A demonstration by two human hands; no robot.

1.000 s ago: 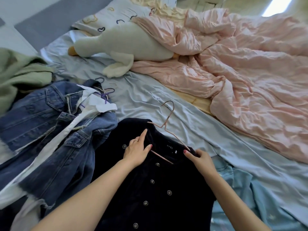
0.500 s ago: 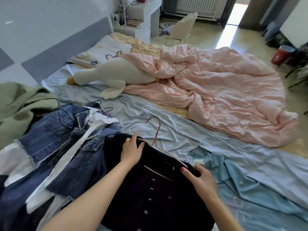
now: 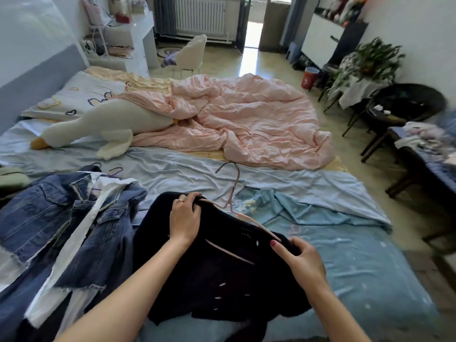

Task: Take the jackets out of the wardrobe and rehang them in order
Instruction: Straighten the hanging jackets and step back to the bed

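Observation:
A black buttoned jacket (image 3: 222, 275) lies on the bed in front of me with a pink wire hanger (image 3: 233, 191) inside its neck, the hook pointing away. My left hand (image 3: 183, 218) grips the jacket's left shoulder over the hanger arm. My right hand (image 3: 299, 260) grips the right shoulder at the hanger's other end. To the left lies a blue denim jacket (image 3: 61, 218) with a white garment (image 3: 74, 245) across it.
A pink duvet (image 3: 246, 119) and a white goose plush (image 3: 111, 124) cover the far bed. A light blue garment (image 3: 296, 208) lies right of the black jacket. A green garment (image 3: 12, 178) is at the left edge. Chairs, plants and a bench stand at the right.
My head has lifted, so more of the room shows. Both hands have closed on the jacket's shoulders and drawn it with the hanger towards me.

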